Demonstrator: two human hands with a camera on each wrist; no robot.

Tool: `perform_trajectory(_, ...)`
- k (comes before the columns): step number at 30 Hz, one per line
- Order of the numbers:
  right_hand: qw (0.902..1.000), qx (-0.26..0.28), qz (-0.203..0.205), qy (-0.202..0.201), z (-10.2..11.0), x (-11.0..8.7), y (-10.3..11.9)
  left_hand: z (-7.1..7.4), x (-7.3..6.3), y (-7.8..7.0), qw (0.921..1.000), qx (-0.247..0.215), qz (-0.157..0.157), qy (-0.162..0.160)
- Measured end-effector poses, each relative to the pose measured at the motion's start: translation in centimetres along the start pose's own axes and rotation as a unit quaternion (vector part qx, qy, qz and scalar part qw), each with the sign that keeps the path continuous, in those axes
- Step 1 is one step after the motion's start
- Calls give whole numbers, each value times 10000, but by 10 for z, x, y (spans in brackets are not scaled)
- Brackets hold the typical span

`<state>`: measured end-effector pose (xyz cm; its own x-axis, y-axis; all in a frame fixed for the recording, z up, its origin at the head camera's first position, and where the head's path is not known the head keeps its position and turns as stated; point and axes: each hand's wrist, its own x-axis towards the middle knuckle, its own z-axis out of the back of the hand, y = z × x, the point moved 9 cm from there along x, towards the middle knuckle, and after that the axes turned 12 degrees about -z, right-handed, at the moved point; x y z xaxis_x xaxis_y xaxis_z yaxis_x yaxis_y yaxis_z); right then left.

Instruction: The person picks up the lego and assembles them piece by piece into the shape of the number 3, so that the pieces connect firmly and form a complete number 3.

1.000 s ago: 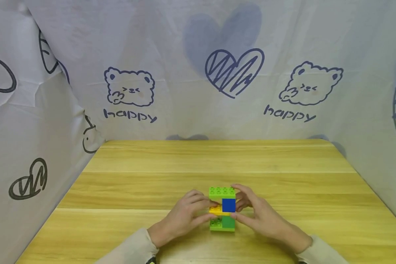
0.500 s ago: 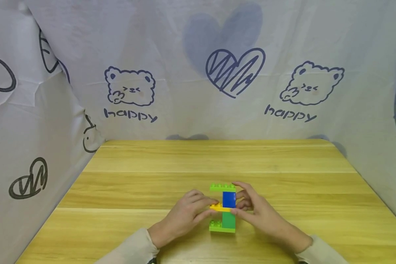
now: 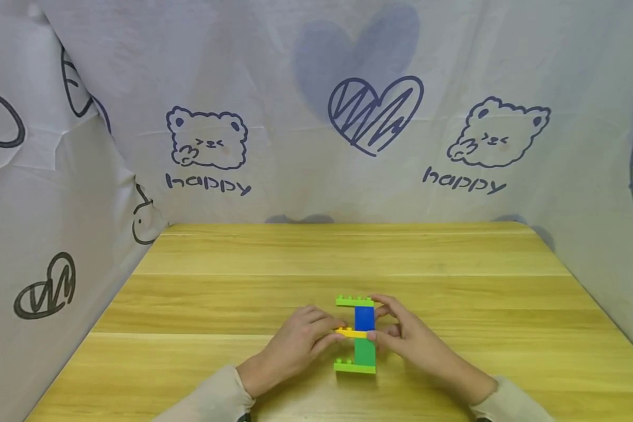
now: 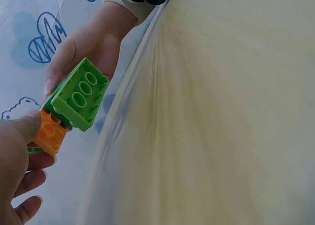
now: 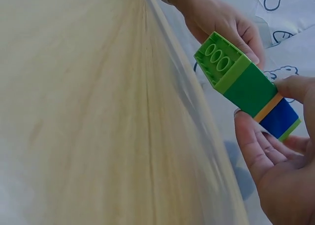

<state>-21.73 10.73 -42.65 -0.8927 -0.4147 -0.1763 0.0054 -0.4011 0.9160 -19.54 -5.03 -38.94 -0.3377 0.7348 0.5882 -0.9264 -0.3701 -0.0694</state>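
Both hands hold one stack of toy building blocks above the table. From the top it runs lime green plate [image 3: 354, 302], blue brick [image 3: 364, 318], yellow plate [image 3: 351, 333], green brick [image 3: 364, 351] and another lime green plate [image 3: 354, 368]. The three plates jut out to the left of the two bricks. Thumb and fingers of my left hand [image 3: 295, 343] pinch the yellow plate's free end. On the other side, my right hand [image 3: 419, 346] grips the stack, its thumb at the yellow plate's edge. The bottom plate's hollow underside [image 4: 83, 93] faces the left wrist camera.
A wood-grain table [image 3: 216, 293] lies under the hands. Behind and beside it hangs a pale cloth [image 3: 285, 164] printed with bears, hearts and lettering. Light sleeves [image 3: 206, 398] cover both forearms.
The stack has tilted, so the upper faces of its plates, plain to see at first, are now almost edge-on. Both hands keep their hold and have barely shifted.
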Motion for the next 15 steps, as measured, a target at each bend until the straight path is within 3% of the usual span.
perform_trajectory(7,9997,73,-191,148,-4,3,-10,-6,-2,2,9994,-176,195,214)
perform_trajectory(15,9991,-18,-320,261,-7,6,-17,-18,-6,5,9955,-342,494,734)
